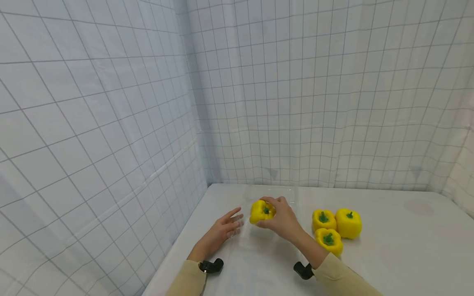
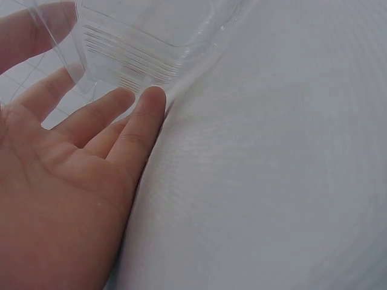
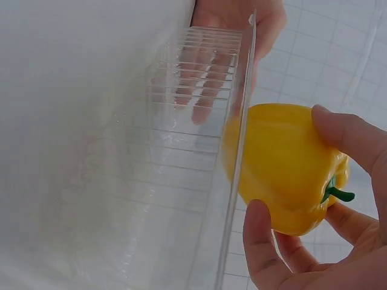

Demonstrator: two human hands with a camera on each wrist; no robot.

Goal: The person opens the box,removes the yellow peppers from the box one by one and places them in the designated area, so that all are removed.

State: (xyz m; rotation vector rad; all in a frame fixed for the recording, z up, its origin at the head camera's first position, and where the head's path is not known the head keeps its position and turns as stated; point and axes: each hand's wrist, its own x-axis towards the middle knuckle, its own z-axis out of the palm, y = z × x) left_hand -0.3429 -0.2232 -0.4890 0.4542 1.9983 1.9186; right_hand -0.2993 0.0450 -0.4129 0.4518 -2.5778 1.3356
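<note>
My right hand (image 1: 283, 220) grips a yellow bell pepper (image 1: 260, 211) with a green stem, fingers on one side and thumb on the other. In the right wrist view the pepper (image 3: 290, 163) is level with the rim of a clear plastic container (image 3: 233, 181), partly behind its wall. My left hand (image 1: 221, 231) is at the container's left side, fingers extended and spread. In the left wrist view its fingertips (image 2: 151, 99) are against or very close to the ribbed clear wall (image 2: 130, 51); actual contact is hard to tell.
Three more yellow bell peppers stand grouped right of my right forearm: one at the back left (image 1: 324, 219), a larger one (image 1: 349, 224) and one in front (image 1: 328, 241). Gridded white curtains (image 1: 314, 102) hang behind and left of the white table (image 1: 400, 246).
</note>
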